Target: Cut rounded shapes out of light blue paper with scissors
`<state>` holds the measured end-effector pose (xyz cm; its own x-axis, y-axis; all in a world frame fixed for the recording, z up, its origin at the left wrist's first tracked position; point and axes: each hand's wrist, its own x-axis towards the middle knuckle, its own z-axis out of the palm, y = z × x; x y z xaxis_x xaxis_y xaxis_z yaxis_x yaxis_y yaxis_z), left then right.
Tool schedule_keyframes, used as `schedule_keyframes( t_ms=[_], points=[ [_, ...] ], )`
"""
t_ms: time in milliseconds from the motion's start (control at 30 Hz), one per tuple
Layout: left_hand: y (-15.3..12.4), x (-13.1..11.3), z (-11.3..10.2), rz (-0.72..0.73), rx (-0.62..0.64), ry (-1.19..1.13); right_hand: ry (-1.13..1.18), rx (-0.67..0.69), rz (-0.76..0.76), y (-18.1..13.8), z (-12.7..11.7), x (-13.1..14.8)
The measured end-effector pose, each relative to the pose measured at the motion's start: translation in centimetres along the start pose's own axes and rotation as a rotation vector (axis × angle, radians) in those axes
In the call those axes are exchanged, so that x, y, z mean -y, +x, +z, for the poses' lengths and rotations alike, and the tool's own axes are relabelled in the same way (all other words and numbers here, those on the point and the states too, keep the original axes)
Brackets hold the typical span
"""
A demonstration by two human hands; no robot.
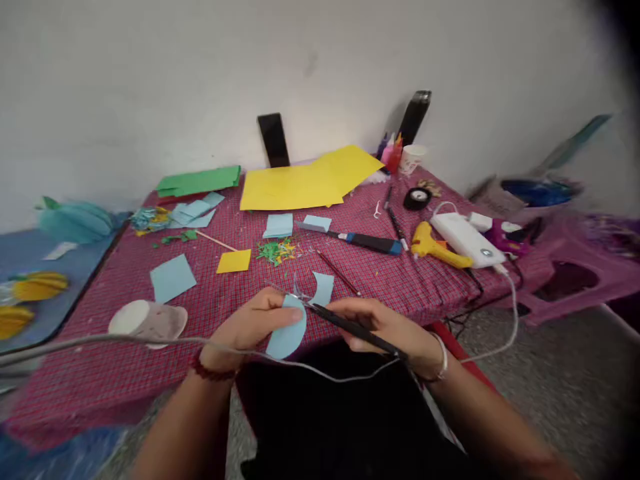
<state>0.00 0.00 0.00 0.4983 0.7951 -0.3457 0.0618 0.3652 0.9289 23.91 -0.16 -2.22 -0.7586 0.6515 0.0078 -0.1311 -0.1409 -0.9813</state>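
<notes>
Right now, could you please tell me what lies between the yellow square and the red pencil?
In the head view, green and yellow scraps lie between the yellow square and the red pencil.

Left grip pinched, thumb extended; right grip curled near it, both forearms slanted inward

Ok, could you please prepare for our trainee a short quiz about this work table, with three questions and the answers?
1. Which hand holds the rounded blue paper?
2. True or false: the yellow glue gun lies on the checked cloth.
3. What colour is the paper square by the right end of the wooden stick? A) purple B) yellow C) red

Key: 1. the left hand; 2. true; 3. B
</notes>
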Motion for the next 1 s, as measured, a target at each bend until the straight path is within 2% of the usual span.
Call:
schedule_keyframes(
  t_ms=[333,567,767,1000],
  points=[
    [0.3,0.2,0.3,-0.007,-0.024,-0.048,-0.097,0.000,0.036,0.0,-0.4,-0.2],
    [-0.1,0.1,-0.1,-0.025,0.011,0.008,-0.027,0.006,0.024,0.1,-0.5,-0.2],
    [0.0,0.6,-0.5,-0.077,0.031,0.022,-0.073,0.029,0.016,0.3,-0.8,-0.1],
    [0.0,0.7,-0.9,-0.064,0.053,0.084,-0.025,0.028,0.031,0.4,-0.9,-0.3]
  ],
)
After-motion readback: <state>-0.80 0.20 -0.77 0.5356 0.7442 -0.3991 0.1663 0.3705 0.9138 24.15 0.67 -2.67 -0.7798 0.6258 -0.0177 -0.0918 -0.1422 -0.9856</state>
